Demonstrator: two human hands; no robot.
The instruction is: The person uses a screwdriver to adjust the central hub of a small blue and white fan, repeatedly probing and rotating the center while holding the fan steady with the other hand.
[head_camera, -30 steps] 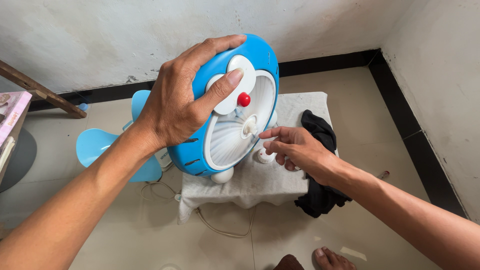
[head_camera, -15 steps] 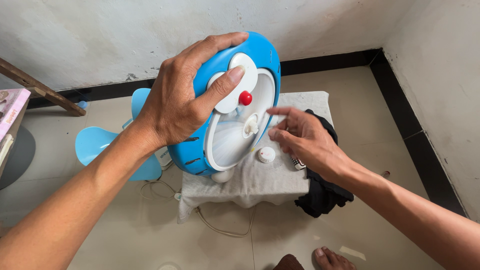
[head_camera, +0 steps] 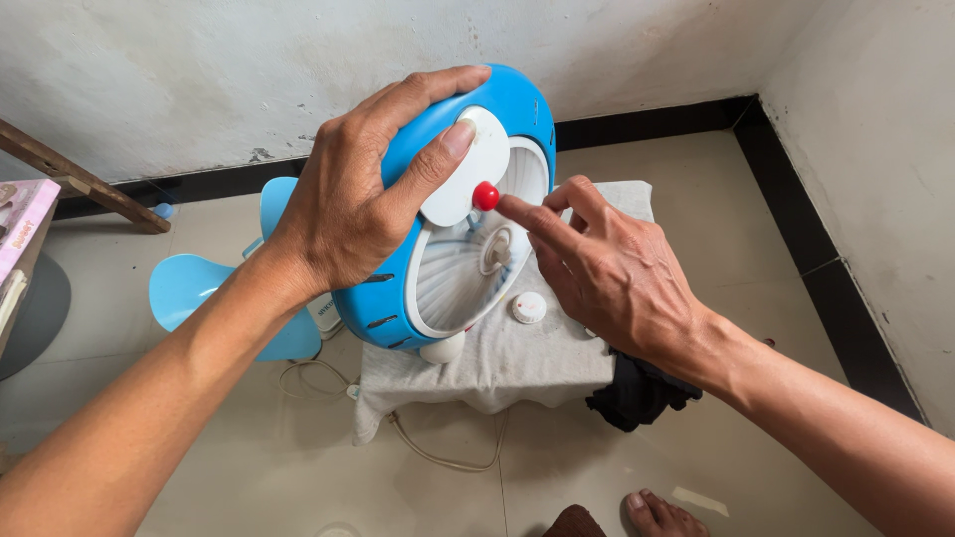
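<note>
Blue fan housing (head_camera: 468, 229), tilted on a cloth-draped stand (head_camera: 517, 358) at centre; left hand (head_camera: 348, 199) clamps its rim at 10 o'clock, thumb on the white plate, while the right hand (head_camera: 607, 268), unclenched and holding nothing, points a forefinger at the red knob (head_camera: 485, 195). Risk, as judged: a hard push could tip the housing off the stand, or knock off the white cap (head_camera: 528, 307) at 5 o'clock. Beige tiled floor (head_camera: 249, 457), stained white wall (head_camera: 199, 80), blue blades (head_camera: 199, 288) at 9 o'clock.

Blue fan housing (head_camera: 398, 298) with white face (head_camera: 468, 268) and red knob (head_camera: 485, 195); beside it, pale blue blades (head_camera: 189, 288), a grey cloth (head_camera: 517, 363), a black cloth (head_camera: 637, 393), a white cap (head_camera: 529, 307).
</note>
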